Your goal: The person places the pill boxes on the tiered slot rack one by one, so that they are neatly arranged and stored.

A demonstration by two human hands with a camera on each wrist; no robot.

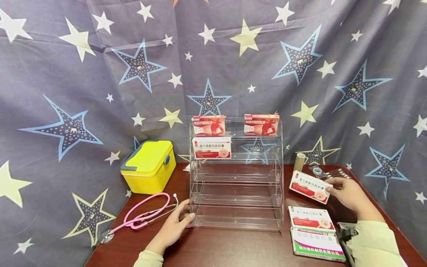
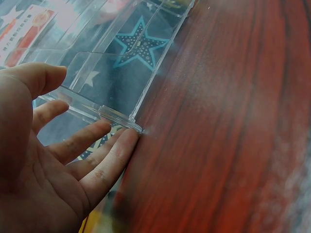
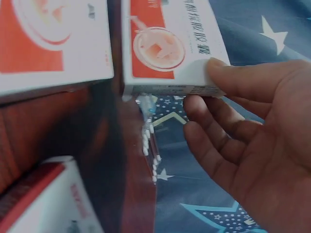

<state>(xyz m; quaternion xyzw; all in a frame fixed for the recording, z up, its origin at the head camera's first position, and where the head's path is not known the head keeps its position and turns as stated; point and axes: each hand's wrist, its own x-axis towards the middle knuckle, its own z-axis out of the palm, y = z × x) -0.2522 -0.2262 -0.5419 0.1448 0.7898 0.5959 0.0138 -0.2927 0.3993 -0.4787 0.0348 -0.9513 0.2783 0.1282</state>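
A clear tiered display rack (image 1: 235, 200) stands on the table. My left hand (image 1: 176, 224) is at its lower left corner; in the left wrist view the fingers (image 2: 114, 162) are extended and spread, fingertips touching the rack's side edge. My right hand (image 1: 347, 193) pinches a white and red medicine box (image 1: 308, 187) by its right end, raised and tilted at the right of the rack. The right wrist view shows the thumb on the printed face and fingertips beneath. On the rack, two red boxes (image 1: 209, 126) (image 1: 261, 125) fill the top tier's ends; a white and red box (image 1: 212, 148) sits below left.
Right of the rack lie another white and red box (image 1: 311, 218) and a green and white box (image 1: 317, 244). Behind are a tan roll (image 1: 299, 162) and blister packs (image 1: 337, 173). A yellow case (image 1: 148, 167) and pink stethoscope (image 1: 133, 221) are at left; a starry curtain (image 1: 220, 59) hangs behind.
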